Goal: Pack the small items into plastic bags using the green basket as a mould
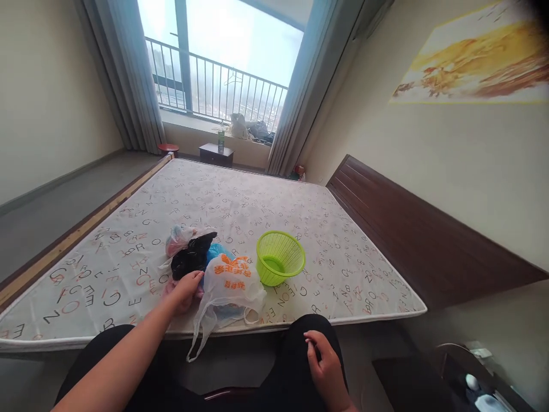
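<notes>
My left hand [187, 290] reaches into a heap of plastic bags near the mattress's front edge. Its fingers are closed at the heap, seemingly on a plastic bag; which one, I cannot tell. Beside the fingertips lies a crumpled black plastic bag [189, 258]. To their right is a white plastic bag [231, 283] with orange print, one handle hanging over the edge. A blue bag [218, 250] shows behind it. My right hand [323, 363] lies on my right knee, fingers loosely curled and apart, holding nothing. A green plastic basket [279, 277] stands upright right of the bags.
The lettered mattress [240, 197] spreads out ahead, with a dark wooden headboard [398, 229] along its right. A small nightstand [215, 154] bearing a green bottle [221, 141] stands beyond it. At lower right is a dark table [454, 377] with small items.
</notes>
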The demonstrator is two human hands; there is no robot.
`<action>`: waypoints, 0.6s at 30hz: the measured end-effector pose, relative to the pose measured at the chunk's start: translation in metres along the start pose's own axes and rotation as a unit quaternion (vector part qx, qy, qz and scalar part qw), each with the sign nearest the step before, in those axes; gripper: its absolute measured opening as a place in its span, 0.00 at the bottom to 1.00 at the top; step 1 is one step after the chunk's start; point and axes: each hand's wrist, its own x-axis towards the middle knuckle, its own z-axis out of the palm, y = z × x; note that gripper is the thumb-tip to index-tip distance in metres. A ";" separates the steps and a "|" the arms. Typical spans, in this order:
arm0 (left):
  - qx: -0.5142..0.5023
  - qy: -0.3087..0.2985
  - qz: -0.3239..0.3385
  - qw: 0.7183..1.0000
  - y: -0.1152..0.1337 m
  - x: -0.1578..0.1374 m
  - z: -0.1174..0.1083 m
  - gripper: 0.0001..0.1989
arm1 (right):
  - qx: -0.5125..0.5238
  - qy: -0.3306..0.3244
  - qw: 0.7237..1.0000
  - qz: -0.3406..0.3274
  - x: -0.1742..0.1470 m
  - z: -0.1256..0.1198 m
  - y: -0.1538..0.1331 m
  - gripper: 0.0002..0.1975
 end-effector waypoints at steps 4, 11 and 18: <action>-0.053 -0.035 -0.092 0.994 0.003 -0.017 -0.016 0.13 | 0.023 -0.044 0.999 0.008 0.006 0.001 -0.004 0.11; 0.087 -0.020 0.030 0.996 -0.033 -0.047 -0.060 0.13 | 0.014 -0.041 0.999 0.019 0.022 0.005 0.009 0.11; 0.244 0.015 0.064 0.968 -0.044 -0.081 -0.116 0.21 | -0.146 -0.076 0.985 0.056 0.025 0.016 0.008 0.13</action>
